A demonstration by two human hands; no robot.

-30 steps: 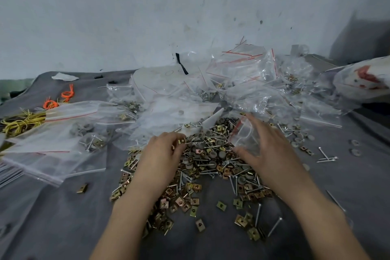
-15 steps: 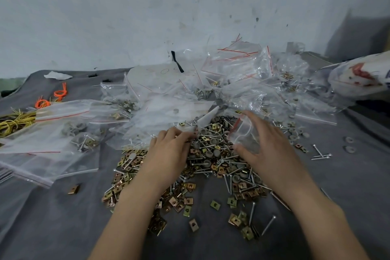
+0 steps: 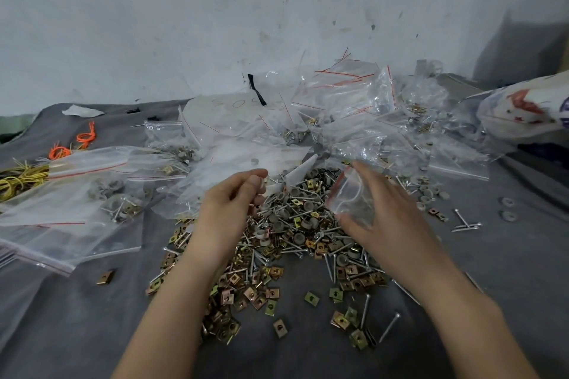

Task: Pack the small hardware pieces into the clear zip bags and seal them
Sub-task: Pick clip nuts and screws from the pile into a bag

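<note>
Lift-off: the left hand [image 3: 229,203], half a second ago down in the heap of brass-coloured square clip nuts, silver screws and grey caps [image 3: 295,224], now hovers over it, fingers curled, pinching what looks like a small grey cap [image 3: 261,186]. Bagging likely comes next. Just right, the small clear red-striped zip bag [image 3: 351,197] stays gripped between the thumb and fingers of the right hand [image 3: 385,218].

Two hands [image 3: 231,203] [image 3: 385,224], one held zip bag [image 3: 351,197], one heap of hardware pieces [image 3: 295,224], two stray washers [image 3: 506,202] [image 3: 509,216].
</note>
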